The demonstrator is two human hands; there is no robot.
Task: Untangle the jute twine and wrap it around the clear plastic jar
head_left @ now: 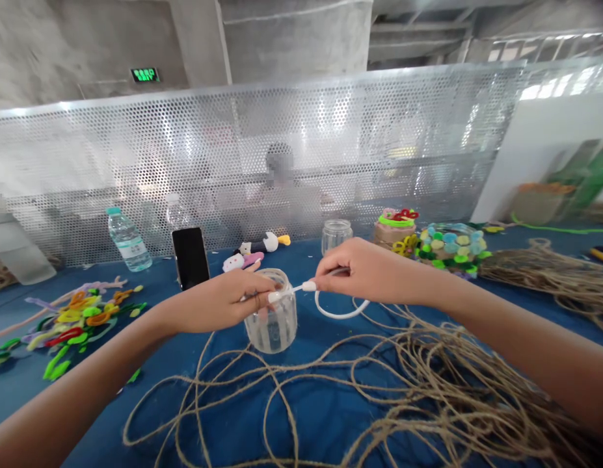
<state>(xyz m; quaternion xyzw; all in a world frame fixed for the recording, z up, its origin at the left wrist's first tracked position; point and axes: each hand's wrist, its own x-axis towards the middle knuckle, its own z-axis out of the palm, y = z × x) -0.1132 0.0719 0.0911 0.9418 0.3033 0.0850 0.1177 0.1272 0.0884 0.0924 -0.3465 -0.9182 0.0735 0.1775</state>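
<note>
Pinches a white cord (341,316) between thumb and finger of the left hand (218,300), by the rim of the glass jar (274,335); pinches it with the right hand (364,270) too, just right of the jar. Has twine (428,383) in front and right of the jar, a phone (190,258) left.

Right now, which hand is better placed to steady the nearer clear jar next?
Probably the left hand: it overlaps the clear jar in view; the right hand is off to one side.
</note>
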